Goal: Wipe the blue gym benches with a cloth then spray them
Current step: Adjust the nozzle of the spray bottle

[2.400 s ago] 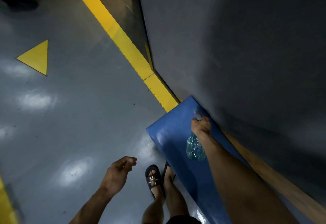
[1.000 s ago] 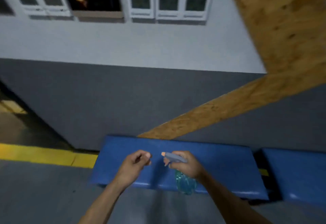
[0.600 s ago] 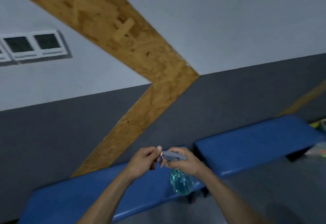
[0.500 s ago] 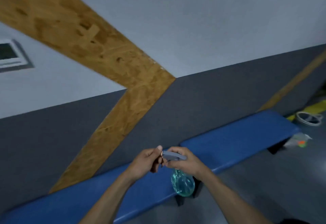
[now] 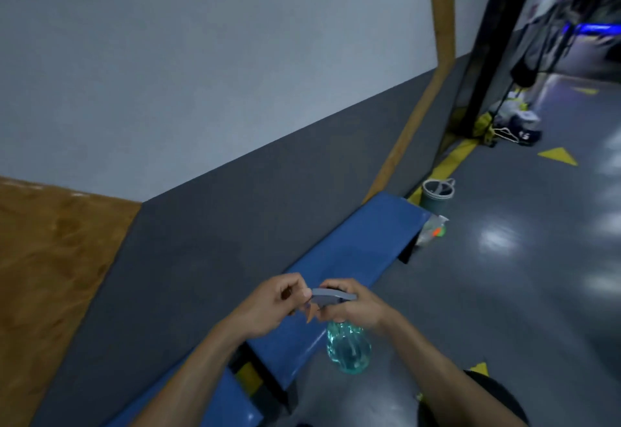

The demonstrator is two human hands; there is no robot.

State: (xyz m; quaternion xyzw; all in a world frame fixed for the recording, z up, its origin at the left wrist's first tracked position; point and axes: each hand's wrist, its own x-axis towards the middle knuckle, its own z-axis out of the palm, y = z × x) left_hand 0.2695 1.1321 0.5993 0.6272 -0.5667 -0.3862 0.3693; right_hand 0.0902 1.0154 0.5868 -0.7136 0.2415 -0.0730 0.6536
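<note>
Two hands meet over the near blue counter (image 5: 339, 272) in my head view. My right hand (image 5: 353, 305) is clamped round the spray bottle (image 5: 349, 347) neck, carrying it upright for spraying. My left hand (image 5: 272, 305) pinches the nozzle tip, fingers together, probably adjusting it. No cloth visible.

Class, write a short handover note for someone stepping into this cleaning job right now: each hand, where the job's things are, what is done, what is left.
Right hand: gripping the spray bottle by its neck.
Left hand: fingers pinching at the grey nozzle; it holds nothing else.
Blue benches run along the wall, below the hands.
No cloth in view, so wiping cannot be confirmed.
Left: probably set the nozzle, then spray the benches.
</note>
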